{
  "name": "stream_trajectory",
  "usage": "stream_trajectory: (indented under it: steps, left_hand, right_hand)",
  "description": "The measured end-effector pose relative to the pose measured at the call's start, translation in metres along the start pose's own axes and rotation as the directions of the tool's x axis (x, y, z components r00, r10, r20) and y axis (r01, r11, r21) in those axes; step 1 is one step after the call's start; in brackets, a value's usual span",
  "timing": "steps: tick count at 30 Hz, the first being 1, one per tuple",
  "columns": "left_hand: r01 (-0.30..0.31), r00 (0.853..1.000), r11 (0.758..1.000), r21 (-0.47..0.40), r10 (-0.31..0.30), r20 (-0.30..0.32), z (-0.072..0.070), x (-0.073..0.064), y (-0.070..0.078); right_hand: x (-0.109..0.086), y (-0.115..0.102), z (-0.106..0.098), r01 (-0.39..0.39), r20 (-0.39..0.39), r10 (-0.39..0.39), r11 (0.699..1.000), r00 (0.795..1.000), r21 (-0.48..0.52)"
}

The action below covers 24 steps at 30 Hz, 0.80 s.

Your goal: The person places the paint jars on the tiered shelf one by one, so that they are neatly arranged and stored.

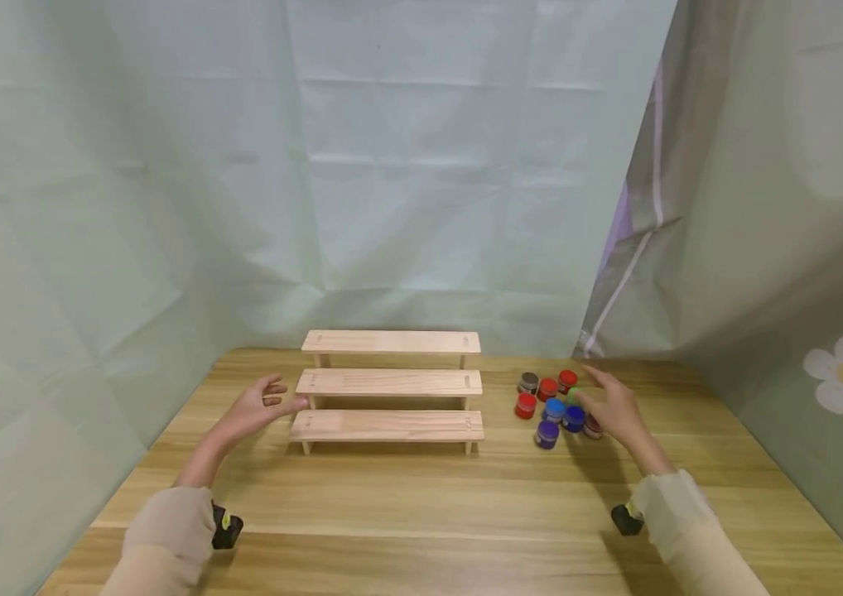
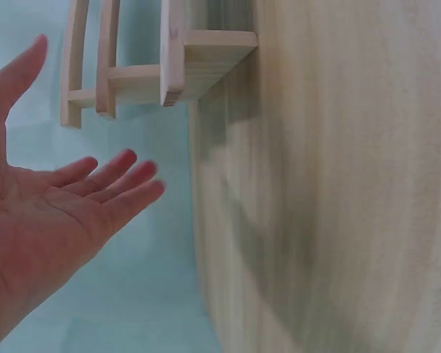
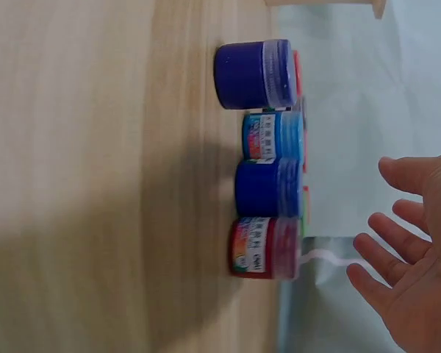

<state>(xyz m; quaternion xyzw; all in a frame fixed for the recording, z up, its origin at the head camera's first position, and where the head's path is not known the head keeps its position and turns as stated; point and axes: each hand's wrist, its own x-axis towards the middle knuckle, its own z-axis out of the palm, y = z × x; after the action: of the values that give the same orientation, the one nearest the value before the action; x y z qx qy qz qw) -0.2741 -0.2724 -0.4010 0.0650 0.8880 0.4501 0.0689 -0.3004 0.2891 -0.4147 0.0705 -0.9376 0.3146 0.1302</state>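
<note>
Beside the left end of a three-tier wooden rack point(image 1: 389, 382), my left hand point(image 1: 261, 407) hovers with fingers spread and nothing in it. In the left wrist view its palm point(image 2: 51, 220) shows bare, below the end of the rack point(image 2: 173, 59). My right hand point(image 1: 615, 407) is held over the right side of a cluster of small paint jars, also holding nothing. Purple point(image 1: 546, 434), dark blue point(image 1: 574, 419), light blue point(image 1: 554, 410) and red point(image 1: 526, 405) jars show there. A green jar lid is partly hidden by the hand. In the right wrist view a dark red jar point(image 3: 261, 248) stands nearest the fingers.
The wooden table point(image 1: 392, 521) carries the rack at its back middle and the jars at back right. A pale curtain point(image 1: 436, 182) hangs right behind the table, with a flowered cloth point(image 1: 764, 248) on the right side.
</note>
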Motion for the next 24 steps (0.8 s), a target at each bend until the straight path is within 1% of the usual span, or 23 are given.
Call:
stream_trajectory:
  steps: [4,7,9,12,14,16,19,22,24]
  left_hand:
    - [-0.003,1.0,1.0,-0.012,0.003,0.024,0.002,-0.004,-0.008]
    - [-0.007,0.999,0.999,-0.036,0.008,0.043,0.005,-0.006,-0.014]
    - [-0.005,0.999,0.998,-0.058,0.008,0.052,0.008,-0.006,-0.017]
    - [-0.002,0.997,0.996,-0.089,0.009,0.072,0.014,-0.004,-0.018]
    - [0.002,0.997,0.996,-0.092,0.005,0.081,0.018,-0.002,-0.018]
    - [0.007,0.997,0.997,-0.076,-0.001,0.083,0.023,0.0,-0.017]
    - [0.008,0.997,0.999,-0.049,-0.005,0.071,0.03,0.002,-0.017]
    - [-0.001,0.999,1.0,-0.022,0.002,0.043,0.036,0.003,-0.016]
    - [-0.009,1.0,1.0,-0.013,0.01,0.027,0.038,0.003,-0.015]
  right_hand:
    - [-0.007,0.008,0.001,-0.049,0.006,0.049,0.993,0.999,0.112]
    - [-0.012,0.013,0.002,-0.089,-0.025,0.094,0.984,0.995,0.156]
    - [-0.016,0.015,0.002,-0.126,-0.053,0.138,0.974,0.989,0.188]
    - [-0.021,0.019,0.003,-0.191,-0.059,0.207,0.958,0.977,0.213]
    - [-0.023,0.023,0.003,-0.24,-0.033,0.255,0.941,0.966,0.237]
    - [-0.024,0.026,0.005,-0.285,0.005,0.294,0.923,0.956,0.26]
    - [-0.025,0.032,0.01,-0.354,0.08,0.347,0.883,0.934,0.309]
    - [-0.025,0.035,0.014,-0.405,0.145,0.378,0.836,0.914,0.371]
    - [-0.025,0.036,0.016,-0.426,0.172,0.391,0.809,0.904,0.405]
